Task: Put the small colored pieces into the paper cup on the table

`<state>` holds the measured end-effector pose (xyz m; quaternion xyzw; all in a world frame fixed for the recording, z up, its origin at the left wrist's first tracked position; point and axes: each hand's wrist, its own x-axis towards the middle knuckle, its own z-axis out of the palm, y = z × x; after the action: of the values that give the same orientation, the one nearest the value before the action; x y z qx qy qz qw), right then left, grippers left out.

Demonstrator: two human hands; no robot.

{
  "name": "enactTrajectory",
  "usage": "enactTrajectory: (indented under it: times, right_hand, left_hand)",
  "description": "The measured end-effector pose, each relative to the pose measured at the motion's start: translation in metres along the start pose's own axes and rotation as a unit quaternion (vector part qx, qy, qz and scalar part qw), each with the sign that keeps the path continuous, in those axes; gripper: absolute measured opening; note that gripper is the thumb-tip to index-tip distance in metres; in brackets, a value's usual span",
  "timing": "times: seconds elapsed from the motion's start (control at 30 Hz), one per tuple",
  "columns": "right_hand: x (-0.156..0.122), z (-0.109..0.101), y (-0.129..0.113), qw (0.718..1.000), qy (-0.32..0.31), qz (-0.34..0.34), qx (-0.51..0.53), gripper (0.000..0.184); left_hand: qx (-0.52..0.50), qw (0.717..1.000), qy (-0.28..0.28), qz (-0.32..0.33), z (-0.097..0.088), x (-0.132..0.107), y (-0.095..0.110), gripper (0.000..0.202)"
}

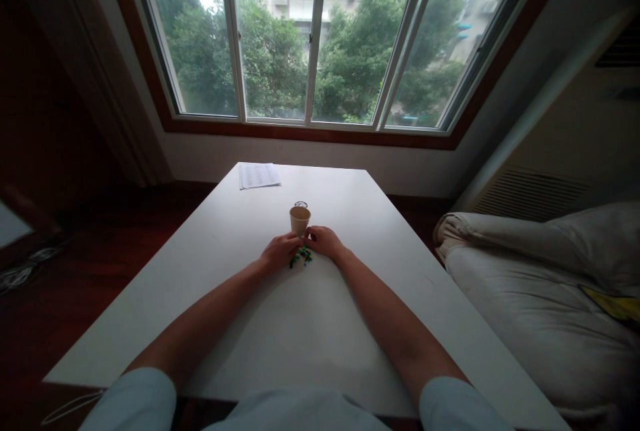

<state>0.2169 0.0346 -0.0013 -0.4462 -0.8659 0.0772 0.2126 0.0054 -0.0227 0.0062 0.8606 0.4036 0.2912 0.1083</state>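
Note:
A small brown paper cup [300, 220] stands upright near the middle of the white table [210, 264]. Just in front of it lies a little heap of small green, blue and dark pieces [301, 258]. My left hand [281, 251] rests on the table left of the heap with its fingers curled in a pinch. My right hand [323, 241] is right of it, fingers also curled. The fingertips of both hands meet just below the cup, above the heap. What they pinch is too small to make out.
A printed sheet of paper [259, 175] lies at the table's far left corner. A small dark ring-like object [301, 204] sits behind the cup. A pale bed or sofa with bedding [540, 284] stands to the right. Big windows [320, 37] fill the far wall.

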Motion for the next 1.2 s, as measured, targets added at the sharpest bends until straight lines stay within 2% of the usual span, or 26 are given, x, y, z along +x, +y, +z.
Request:
enactTrajectory:
  times: [0.2,0.47,0.93,1.2]
  right_hand:
    - [0.001,-0.002,-0.004,1.000,-0.017,-0.010,0.013,0.020]
    - [0.001,0.000,-0.003,1.000,-0.009,-0.008,0.008,0.018]
    - [-0.001,-0.003,-0.007,1.000,-0.017,0.004,0.015,0.020]
    - [0.001,0.001,-0.005,0.999,-0.008,-0.043,0.020,0.012]
  left_hand:
    - [0.031,0.999,0.028,-0.022,-0.002,0.000,-0.001,0.025]
    - [-0.001,0.997,0.067,-0.032,-0.002,0.000,-0.005,0.025]
    - [-0.044,0.995,0.088,-0.030,0.000,0.000,-0.006,0.028]
    - [-0.033,0.995,0.091,-0.038,0.001,0.000,-0.011,0.027]
